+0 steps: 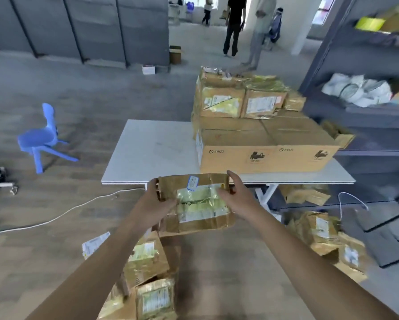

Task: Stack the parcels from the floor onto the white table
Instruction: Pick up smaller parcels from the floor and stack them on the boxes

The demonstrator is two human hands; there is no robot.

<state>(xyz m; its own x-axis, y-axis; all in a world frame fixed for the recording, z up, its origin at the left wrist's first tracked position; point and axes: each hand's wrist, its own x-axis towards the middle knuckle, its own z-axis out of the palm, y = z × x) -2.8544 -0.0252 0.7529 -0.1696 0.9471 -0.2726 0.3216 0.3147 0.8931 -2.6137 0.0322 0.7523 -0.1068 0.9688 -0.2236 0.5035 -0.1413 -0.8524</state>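
Note:
I hold a worn cardboard parcel (195, 203) with yellow tape and white labels in both hands, in the air just in front of the near edge of the white table (152, 151). My left hand (155, 199) grips its left side and my right hand (236, 195) grips its right side. On the table's right half stands a stack of parcels (258, 125): two large brown boxes below, smaller taped ones on top. More parcels lie on the floor below my left arm (147, 273) and at the right (328, 236).
A blue plastic chair (42, 137) stands on the floor to the left. A white cable (62, 213) runs across the floor. A grey metal shelf rack (367, 88) stands right of the table. Two people (235, 24) stand in the background near a small box (175, 54).

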